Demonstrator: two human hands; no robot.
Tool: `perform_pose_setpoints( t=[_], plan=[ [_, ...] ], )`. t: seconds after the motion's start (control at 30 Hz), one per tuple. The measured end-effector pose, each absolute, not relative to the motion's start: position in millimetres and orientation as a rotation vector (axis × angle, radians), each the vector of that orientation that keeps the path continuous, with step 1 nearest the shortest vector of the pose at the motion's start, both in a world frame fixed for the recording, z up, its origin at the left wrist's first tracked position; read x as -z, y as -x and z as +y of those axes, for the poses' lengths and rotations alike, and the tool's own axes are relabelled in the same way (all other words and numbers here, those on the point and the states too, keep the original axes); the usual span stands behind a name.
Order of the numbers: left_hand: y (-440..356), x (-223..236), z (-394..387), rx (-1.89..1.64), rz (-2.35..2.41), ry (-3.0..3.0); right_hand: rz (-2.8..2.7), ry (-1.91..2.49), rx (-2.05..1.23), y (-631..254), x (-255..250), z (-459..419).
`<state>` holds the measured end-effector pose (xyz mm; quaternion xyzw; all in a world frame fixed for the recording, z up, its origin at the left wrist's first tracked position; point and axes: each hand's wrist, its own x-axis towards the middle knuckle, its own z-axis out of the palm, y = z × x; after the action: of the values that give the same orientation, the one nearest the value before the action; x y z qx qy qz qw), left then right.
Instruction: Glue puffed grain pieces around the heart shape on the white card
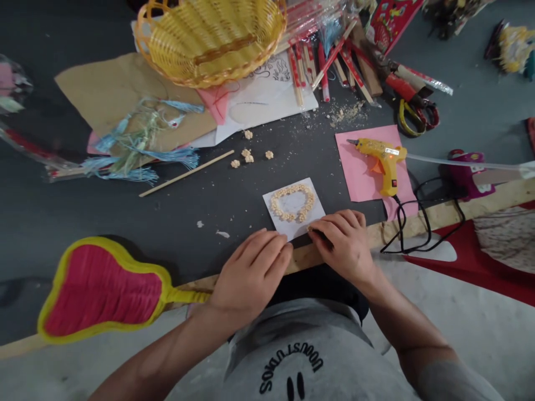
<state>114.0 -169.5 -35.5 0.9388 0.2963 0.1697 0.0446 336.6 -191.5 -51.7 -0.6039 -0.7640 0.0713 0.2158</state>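
Note:
A small white paper square [294,229] lies near the table's front edge. On it, tiny cream flower-shaped pieces [276,211] form a rounded outline, slightly uneven at the bottom. My left hand [253,273] rests at the paper's lower left corner, holding nothing visible, its fingers laid side by side over the edge. At the lower right corner, my right hand [345,245] is closed, thumb and forefinger pinched. A tiny pale bit shows at those fingertips, too small to name. Several loose flower pieces [247,155] and a thin wooden stick [186,174] lie beyond the paper.
A yellow glue gun [387,159] lies on pink paper [355,184], its black cord [403,223] looping over the table edge. A pink and yellow fan-shaped piece [104,284] is at left. Behind are tassels [142,145], a yellow basket [213,42], and scissors [412,118].

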Motion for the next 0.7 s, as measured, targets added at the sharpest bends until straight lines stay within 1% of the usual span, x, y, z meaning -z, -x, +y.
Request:
perform_pose_setpoints(
  t=[0.33, 0.7],
  plan=[
    [-116.4, 50.5, -181.0, -0.495, 0.901, -2.841, -2.088, 1.602, -0.124, -320.4, 55.7, -182.5],
    [-116.0, 50.8, -182.1, -0.465, 0.916, -2.838, -2.123, 1.624, -0.132, -317.7, 59.3, -179.6]
  ],
)
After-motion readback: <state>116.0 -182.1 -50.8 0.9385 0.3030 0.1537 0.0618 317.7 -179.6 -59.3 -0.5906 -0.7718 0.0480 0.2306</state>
